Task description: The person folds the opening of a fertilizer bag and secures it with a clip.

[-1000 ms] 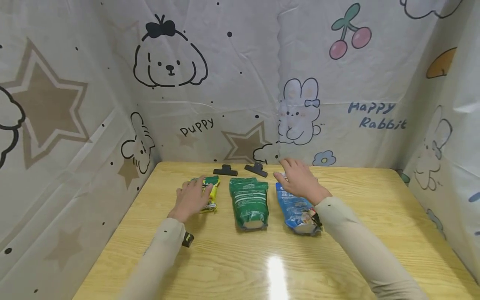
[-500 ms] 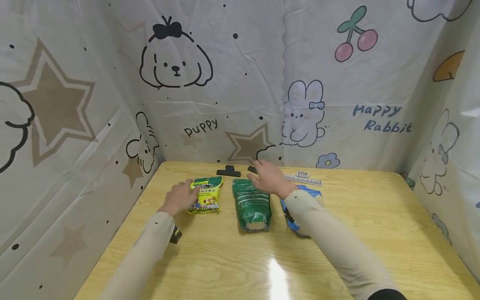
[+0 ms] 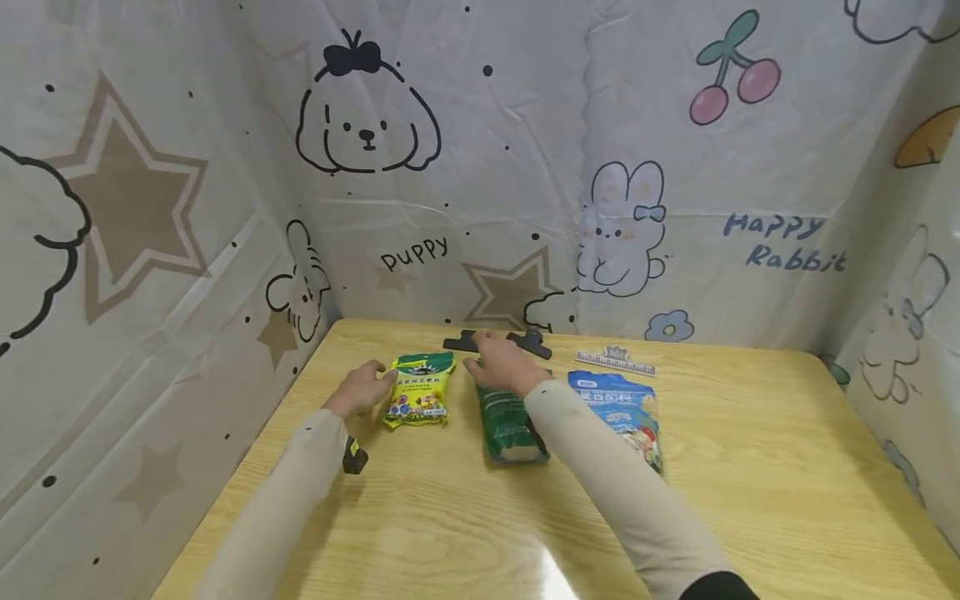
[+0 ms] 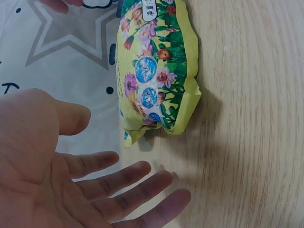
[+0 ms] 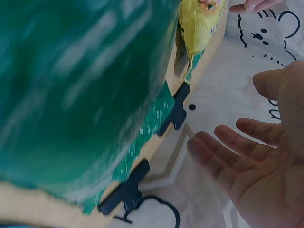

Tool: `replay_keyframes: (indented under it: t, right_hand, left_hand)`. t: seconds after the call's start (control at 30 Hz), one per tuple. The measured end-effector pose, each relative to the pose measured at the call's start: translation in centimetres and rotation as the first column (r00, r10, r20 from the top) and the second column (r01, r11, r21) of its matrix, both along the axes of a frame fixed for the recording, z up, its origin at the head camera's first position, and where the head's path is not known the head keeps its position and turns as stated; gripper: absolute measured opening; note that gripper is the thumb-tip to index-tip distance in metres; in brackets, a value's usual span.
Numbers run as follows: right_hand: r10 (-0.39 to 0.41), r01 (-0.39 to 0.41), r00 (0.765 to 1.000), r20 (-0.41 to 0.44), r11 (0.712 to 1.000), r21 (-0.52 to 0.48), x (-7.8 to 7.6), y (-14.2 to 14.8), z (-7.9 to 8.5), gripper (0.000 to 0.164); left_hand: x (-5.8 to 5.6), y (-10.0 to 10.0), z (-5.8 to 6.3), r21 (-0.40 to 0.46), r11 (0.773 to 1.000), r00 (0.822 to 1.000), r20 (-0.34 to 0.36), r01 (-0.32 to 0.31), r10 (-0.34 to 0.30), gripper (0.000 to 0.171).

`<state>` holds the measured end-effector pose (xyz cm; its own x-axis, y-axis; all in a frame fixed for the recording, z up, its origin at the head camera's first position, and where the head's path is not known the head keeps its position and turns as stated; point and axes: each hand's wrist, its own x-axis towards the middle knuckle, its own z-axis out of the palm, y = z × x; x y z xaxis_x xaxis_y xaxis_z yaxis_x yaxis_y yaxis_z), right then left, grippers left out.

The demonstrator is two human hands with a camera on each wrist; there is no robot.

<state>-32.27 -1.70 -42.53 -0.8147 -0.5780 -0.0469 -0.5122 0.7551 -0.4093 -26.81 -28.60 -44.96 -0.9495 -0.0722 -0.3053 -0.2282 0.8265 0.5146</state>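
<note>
- While both hands are out over the bench (image 3: 420, 525), neither grip is grasping anything that I can see.
- Left hand (image 3: 362, 390): grip released, fingers extended and parted, thumb held off. It sits just beside the left edge of the yellow bag (image 3: 422, 393); no contact shows.
- Right hand (image 3: 504, 365): grip released too, fingers loosely bent, palm bare in its wrist view. It's over the far end of the green bag (image 3: 510, 429). Can't tell whether any part touches it.
- Key relation, my read: yellow bag lies between the two hands, right of the left, left of the right. Left hand is clearly nearer. Long axis looks to run away from the person, slightly slanted, so the left grip faces a long side.
- Green bag is next to the right, lying flat, long axis also pointing away from the person, far end under the right hand.
- Left clip (image 3: 457, 344) is just beyond the right fingertips; right clip (image 3: 533, 343) is behind the green bag.
- Blue bag (image 3: 615, 404) is right of the green one, partly behind the right sleeve. White strip (image 3: 615, 362) lies beyond it.
</note>
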Motion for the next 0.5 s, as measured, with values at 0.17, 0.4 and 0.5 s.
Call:
replay_keyframes:
  t: [0.17,0.4,0.5]
  right_hand:
    - [-0.029,0.031,0.999,0.036,0.999,-0.041,-0.1,-1.6,-1.1,0.057]
    - [-0.091,0.114,0.978,0.186,0.987,-0.116,0.3,-4.0,-2.2,0.048]
    - [-0.126,0.166,0.954,0.272,0.978,-0.128,0.4,-4.9,-2.6,0.039]
  left_hand:
    - [-0.4,0.2,-0.4,0.017,0.999,0.999,0.013,-0.034,0.034,0.064]
    - [-1.1,0.5,-0.7,0.094,0.994,0.998,0.022,-0.058,0.056,0.062]
    - [-1.3,0.7,-0.7,0.106,0.992,0.997,0.035,-0.071,0.068,0.062]
